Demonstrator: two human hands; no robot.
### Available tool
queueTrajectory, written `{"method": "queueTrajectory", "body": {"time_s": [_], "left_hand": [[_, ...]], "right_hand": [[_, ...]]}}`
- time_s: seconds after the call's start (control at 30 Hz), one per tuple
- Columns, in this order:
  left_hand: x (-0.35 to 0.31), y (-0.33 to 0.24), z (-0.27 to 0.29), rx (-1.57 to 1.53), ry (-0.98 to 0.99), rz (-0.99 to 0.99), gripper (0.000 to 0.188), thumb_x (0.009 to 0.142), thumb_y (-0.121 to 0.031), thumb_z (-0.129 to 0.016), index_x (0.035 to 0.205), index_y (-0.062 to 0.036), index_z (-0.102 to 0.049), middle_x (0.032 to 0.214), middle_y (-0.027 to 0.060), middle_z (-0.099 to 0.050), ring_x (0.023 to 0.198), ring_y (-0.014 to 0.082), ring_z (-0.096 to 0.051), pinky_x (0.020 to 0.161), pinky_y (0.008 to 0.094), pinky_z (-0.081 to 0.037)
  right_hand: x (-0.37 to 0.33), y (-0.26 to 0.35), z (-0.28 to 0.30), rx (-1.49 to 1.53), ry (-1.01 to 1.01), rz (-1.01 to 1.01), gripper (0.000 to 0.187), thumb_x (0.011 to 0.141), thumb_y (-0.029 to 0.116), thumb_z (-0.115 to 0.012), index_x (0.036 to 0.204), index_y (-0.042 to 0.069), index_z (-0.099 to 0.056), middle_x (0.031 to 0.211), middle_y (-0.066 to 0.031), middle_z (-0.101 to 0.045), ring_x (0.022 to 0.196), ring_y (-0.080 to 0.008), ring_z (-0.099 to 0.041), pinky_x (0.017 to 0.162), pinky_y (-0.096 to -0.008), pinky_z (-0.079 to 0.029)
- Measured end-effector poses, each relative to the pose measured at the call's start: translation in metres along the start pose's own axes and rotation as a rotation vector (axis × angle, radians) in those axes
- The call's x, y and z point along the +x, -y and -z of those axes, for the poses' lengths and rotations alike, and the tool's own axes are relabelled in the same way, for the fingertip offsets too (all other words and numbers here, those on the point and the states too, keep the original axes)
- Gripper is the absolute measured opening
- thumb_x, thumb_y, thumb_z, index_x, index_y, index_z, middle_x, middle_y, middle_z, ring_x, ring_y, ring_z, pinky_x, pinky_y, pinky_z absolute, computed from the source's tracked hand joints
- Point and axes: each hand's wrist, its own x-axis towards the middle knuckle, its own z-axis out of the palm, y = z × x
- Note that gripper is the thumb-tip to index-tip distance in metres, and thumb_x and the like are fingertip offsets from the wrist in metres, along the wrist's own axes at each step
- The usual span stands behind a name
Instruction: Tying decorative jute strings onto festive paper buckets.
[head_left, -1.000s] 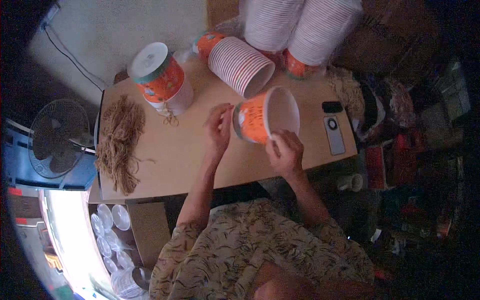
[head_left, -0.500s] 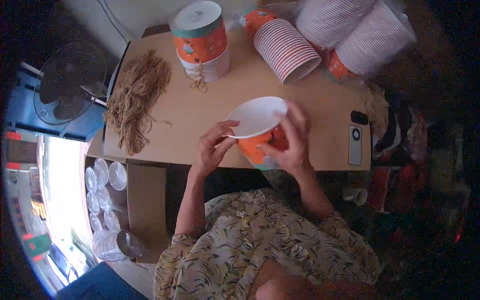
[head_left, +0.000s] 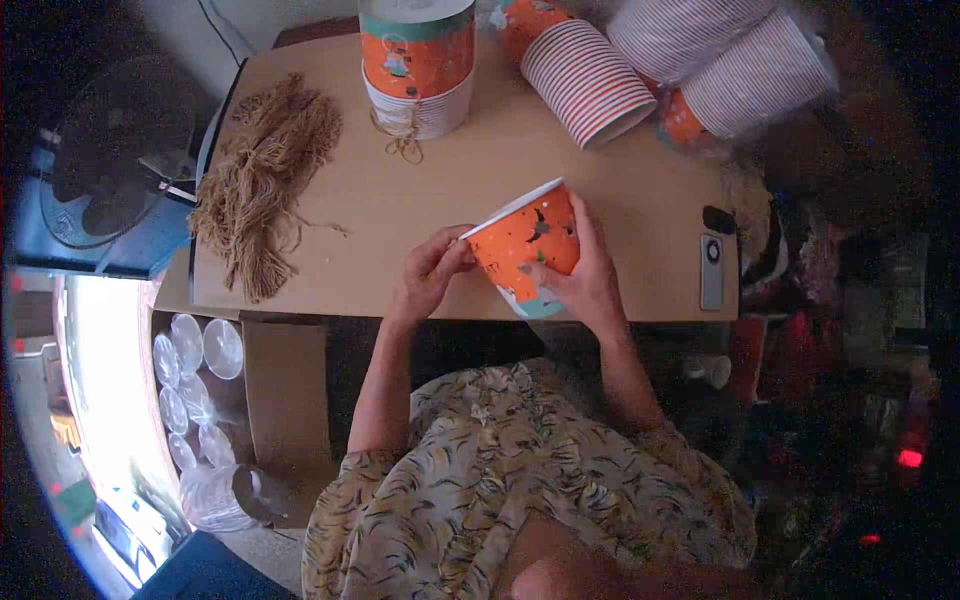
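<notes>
Since the frame half a second ago, the orange paper bucket with a white rim and pale green base band [head_left: 525, 250] has been tipped so that its mouth, then in plain view, faces away toward eleven o'clock and its printed side shows. It is held over the near edge of the tan tabletop [head_left: 380, 220]; whether its base touches is hard to tell. Clock directions run from this bucket. At nine, the left hand [head_left: 432, 272] pinches the rim between bent fingers and thumb; at three, the right hand [head_left: 592, 275] is spread around the wall, thumb across the printed side. The patterned cream shirt [head_left: 500, 450] fills six o'clock. Farther off lie a grey phone [head_left: 711, 285] at three, with a small black object [head_left: 717, 220] just beyond it, and a loose bundle of brown twine [head_left: 275, 180] between nine and ten. At eleven stands an upturned orange-and-white bucket stack [head_left: 420, 60], a twine bow on its rims; toward one, a striped stack on its side [head_left: 590, 85] lies near plastic-wrapped white stacks [head_left: 745, 85]. Off the table, an open cardboard box [head_left: 285, 400] with clear round plastic pieces [head_left: 222, 348] sits at eight, and a dark fan [head_left: 120, 150] stands between nine and ten.
</notes>
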Motion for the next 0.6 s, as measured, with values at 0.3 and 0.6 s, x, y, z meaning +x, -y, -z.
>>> {"method": "queueTrajectory", "body": {"time_s": [0.3, 0.6], "left_hand": [[-0.014, -0.008, 0.011, 0.301, 0.143, -0.303, 0.025, 0.098, -0.006, -0.052, 0.122, -0.0025, -0.059, 0.126, 0.0099, -0.056, 0.111, 0.0162, -0.058, 0.09, 0.0286, -0.051], [-0.033, 0.013, 0.002, -0.426, -0.039, 0.07, 0.055, 0.088, -0.007, -0.052, 0.142, -0.0019, -0.042, 0.15, 0.016, -0.037, 0.131, 0.0265, -0.046, 0.109, 0.0385, -0.036]], "right_hand": [[-0.018, -0.01, 0.006, -0.002, 0.027, 0.151, 0.123, 0.057, 0.035, -0.092, 0.15, 0.005, -0.018, 0.149, -0.0208, -0.033, 0.138, -0.0337, -0.035, 0.112, -0.0443, -0.032], [-0.074, -0.007, -0.01, -0.304, -0.105, 0.468, 0.125, 0.049, 0.035, -0.094, 0.147, 0.0, -0.025, 0.146, -0.0208, -0.032, 0.134, -0.0395, -0.034, 0.11, -0.0515, -0.029]]}}
